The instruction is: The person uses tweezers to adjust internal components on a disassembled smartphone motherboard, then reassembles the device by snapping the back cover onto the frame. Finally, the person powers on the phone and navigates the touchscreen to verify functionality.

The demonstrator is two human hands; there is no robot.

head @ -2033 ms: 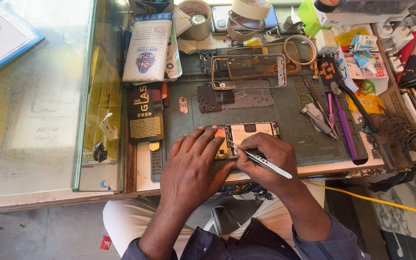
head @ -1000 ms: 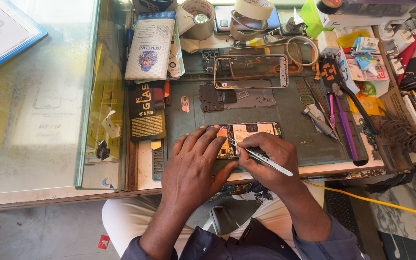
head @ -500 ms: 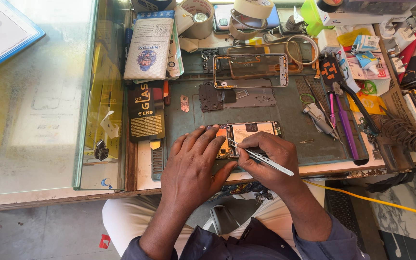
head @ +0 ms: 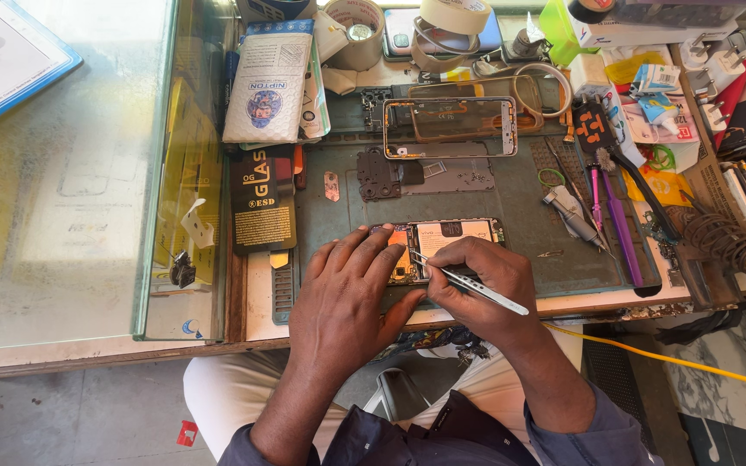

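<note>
At six o'clock on the green mat (head: pixel 528 203), an opened phone (head: pixel 442 246) lies pinned flat under the left hand (head: pixel 347 298). Right hand (head: pixel 485 280) fingers pinch silver tweezers (head: pixel 468 282), tips toward ten o'clock inside the phone; steady, light probing seems wisest.

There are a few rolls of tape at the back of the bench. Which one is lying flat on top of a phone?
The pale cream tape roll at the top centre; it rests on the phone. The brownish roll to its left stands on the bench itself.

bright daylight, even; soft shadows under hands; pale glare on glass counter (head: pixel 71 198); sharp focus; slight wide-angle edge bending
</note>
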